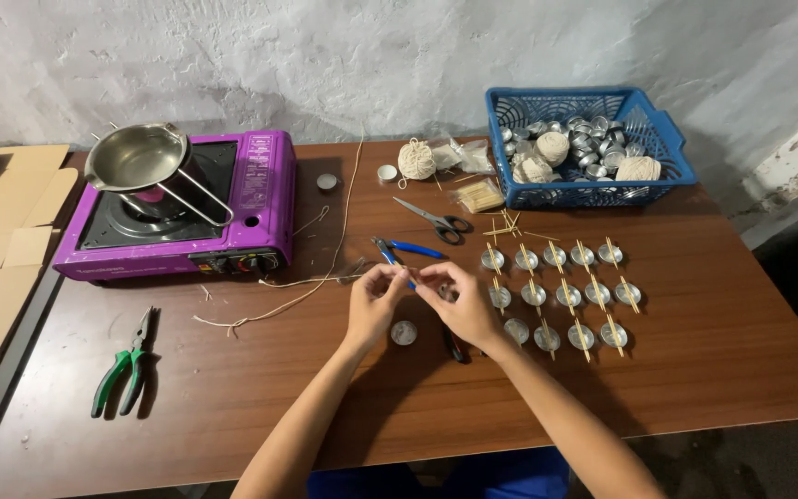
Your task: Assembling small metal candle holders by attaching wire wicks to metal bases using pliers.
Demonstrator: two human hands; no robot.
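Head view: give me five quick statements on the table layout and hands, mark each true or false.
1. The metal pot sits on the purple stove. True.
2. The green-handled pliers lie inside the blue basket. False: they lie on the table at the person's left, far from the basket.
3. The left hand and right hand meet at the fingertips above the table. True; what they pinch is too small to tell.
4. The scissors are held in the right hand. False: they lie untouched on the table.
5. The small metal cups at the right each carry a wooden stick laid across them. True for most; the nearest row is harder to tell.
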